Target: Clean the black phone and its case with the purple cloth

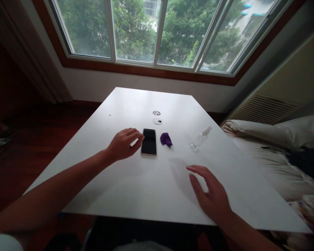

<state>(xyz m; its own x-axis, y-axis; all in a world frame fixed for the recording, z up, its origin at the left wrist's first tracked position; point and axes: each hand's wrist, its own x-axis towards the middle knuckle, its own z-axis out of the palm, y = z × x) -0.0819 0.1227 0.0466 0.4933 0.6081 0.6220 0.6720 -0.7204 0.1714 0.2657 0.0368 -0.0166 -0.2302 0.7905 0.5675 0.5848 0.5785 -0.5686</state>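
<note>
A smartphone [149, 142] with a dark screen lies flat on the white table. At its upper left edge is my left hand [125, 142], thumb and index fingertips together; anything between them is too small to make out, and contact with the phone is unclear. Just right of the phone sits a crumpled purple cloth [166, 139]. My right hand [210, 193] hovers above the table's near right part, thumb and fingers apart, holding nothing. Beyond it a clear spray bottle [202, 136] lies on its side, with a small transparent ring-like piece [193, 147] at its near end.
Two small round discs [157, 121] lie behind the phone on the white table [136, 188]. A tiny dark speck is at the far left. A cushioned seat or bed [253, 150] with dark fabric adjoins the right side. A window [157, 35] stands beyond the far edge.
</note>
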